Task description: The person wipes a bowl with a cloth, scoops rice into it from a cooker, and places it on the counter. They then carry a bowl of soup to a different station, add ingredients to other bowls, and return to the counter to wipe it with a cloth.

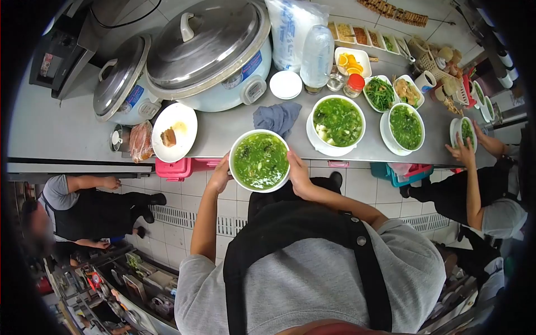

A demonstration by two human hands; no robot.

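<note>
Between my two hands is a white bowl of green soup (259, 160), held level at the counter's front edge. My left hand (221, 174) grips its left side, and my right hand (299, 173) grips the right side. Another bowl of green soup with white chunks (337, 120) stands on a white plate to the right. Beyond it is a third soup bowl (405, 127), also on a plate. Behind my bowl lies a crumpled blue-grey cloth (277, 118). A white plate with a brown piece of food (175, 133) sits to the left.
Two large lidded cookers (209, 56) stand at the back left. A red-lidded jar (354, 86), a dish of greens (380, 93) and a dish of orange slices (352, 61) are at the back right. A co-worker's hands (463, 151) hold another bowl at far right; another person (84, 212) is at left.
</note>
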